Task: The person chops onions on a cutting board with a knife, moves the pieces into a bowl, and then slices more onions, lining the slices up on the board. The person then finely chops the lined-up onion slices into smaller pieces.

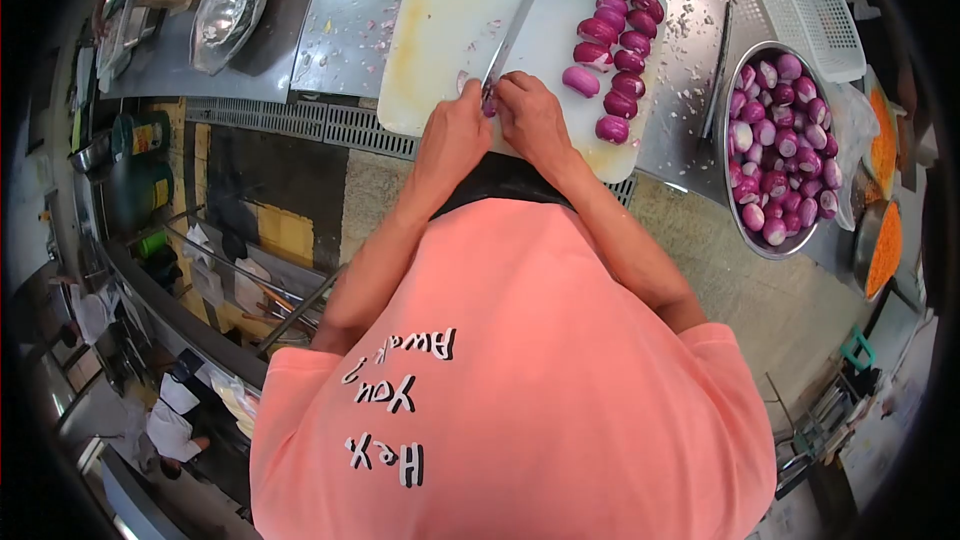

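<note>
A small purple onion (489, 108) shows between my hands at the near edge of the white cutting board (440, 40). My left hand (456, 130) pinches it from the left, fingers closed. From the other side, the bent fingers of my right hand (530, 113) close on it too. A long knife (520, 20) points away from me, blade on the board; its near end is hidden by my hands. A pale scrap of peel (462, 81) lies beside my left fingertips. Peeled purple onions (597, 31) stand in two rows on the board's right, with one onion (580, 81) just left of them.
Right of the board are a dark rod-like tool (720, 70), a steel bowl of onions (728, 155), a white perforated basket (850, 65) and a bowl of orange shreds (884, 250). A metal bowl in a tray (203, 50) stands left. Another person (172, 425) is at lower left.
</note>
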{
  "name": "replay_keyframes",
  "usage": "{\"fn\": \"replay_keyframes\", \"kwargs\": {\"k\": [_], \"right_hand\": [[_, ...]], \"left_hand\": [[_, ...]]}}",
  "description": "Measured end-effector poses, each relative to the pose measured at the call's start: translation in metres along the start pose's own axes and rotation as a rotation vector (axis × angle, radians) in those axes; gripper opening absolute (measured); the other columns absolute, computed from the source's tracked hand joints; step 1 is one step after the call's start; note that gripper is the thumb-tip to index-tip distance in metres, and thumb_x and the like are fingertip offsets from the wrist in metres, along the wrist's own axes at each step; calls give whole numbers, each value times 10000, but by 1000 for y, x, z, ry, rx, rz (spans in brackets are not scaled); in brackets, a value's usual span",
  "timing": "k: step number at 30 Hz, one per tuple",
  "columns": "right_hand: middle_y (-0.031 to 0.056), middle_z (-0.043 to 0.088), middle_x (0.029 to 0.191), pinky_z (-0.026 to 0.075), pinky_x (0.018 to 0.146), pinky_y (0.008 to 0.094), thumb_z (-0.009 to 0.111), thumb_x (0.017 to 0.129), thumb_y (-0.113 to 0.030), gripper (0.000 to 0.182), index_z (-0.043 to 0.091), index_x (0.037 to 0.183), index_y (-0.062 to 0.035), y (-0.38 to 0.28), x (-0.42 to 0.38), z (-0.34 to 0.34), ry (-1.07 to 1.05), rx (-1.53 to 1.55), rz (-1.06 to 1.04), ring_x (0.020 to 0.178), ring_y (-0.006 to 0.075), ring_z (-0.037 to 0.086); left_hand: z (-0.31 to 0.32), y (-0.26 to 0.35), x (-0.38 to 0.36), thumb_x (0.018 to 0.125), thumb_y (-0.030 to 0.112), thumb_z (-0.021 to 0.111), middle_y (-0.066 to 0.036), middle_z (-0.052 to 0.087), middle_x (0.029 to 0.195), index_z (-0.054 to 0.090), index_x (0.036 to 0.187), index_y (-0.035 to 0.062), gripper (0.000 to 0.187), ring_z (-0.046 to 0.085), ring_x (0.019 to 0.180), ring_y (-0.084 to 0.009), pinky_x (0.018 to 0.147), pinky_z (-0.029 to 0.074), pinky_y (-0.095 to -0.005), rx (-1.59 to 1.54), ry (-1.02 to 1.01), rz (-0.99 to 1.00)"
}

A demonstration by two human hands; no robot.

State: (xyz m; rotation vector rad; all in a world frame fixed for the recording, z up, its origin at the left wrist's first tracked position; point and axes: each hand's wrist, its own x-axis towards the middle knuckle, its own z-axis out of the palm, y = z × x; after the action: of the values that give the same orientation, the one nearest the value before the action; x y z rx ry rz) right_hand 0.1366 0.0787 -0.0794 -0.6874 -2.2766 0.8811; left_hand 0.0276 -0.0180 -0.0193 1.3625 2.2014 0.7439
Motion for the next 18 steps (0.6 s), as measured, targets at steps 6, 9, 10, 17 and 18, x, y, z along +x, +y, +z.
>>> {"fn": "replay_keyframes", "kwargs": {"k": [6, 9, 10, 17, 18], "right_hand": [[141, 614, 887, 507, 733, 435, 628, 774, 27, 108, 643, 876, -3, 3, -3, 0, 29, 56, -5, 843, 350, 598], [150, 613, 880, 507, 729, 433, 623, 775, 32, 98, 637, 868, 3, 2, -4, -3, -9, 51, 31, 844, 356, 600], [153, 608, 870, 506, 722, 435, 620, 775, 35, 87, 629, 856, 4, 3, -4, -3, 9, 69, 17, 836, 359, 599], [163, 596, 836, 502, 696, 446, 611, 775, 43, 79, 622, 844, 6, 5, -9, 1, 55, 96, 17, 808, 370, 597], [163, 596, 836, 502, 696, 446, 611, 775, 43, 79, 622, 844, 6, 8, -11, 2, 54, 96, 20, 808, 370, 597]], "left_hand": [[-23, 17, -15, 823, 40, 563, -233, 568, 634, 489, 1063, -72, 275, 589, 622, -436, 601, 441, -497, 16, -131, -85], [5, 2, -3, 827, 53, 569, -213, 541, 606, 484, 1023, -68, 245, 561, 595, -417, 587, 433, -482, 37, -27, -33], [4, 2, 5, 826, 52, 567, -225, 554, 620, 479, 1011, -65, 236, 580, 623, -425, 603, 438, -494, 29, -55, -38], [-12, 19, -18, 821, 36, 563, -244, 590, 661, 484, 1024, -51, 235, 601, 654, -438, 607, 461, -483, 99, -103, -90], [-1, 12, -16, 821, 36, 563, -244, 590, 661, 484, 1024, -51, 235, 601, 654, -438, 607, 461, -483, 98, -106, -90]]}}
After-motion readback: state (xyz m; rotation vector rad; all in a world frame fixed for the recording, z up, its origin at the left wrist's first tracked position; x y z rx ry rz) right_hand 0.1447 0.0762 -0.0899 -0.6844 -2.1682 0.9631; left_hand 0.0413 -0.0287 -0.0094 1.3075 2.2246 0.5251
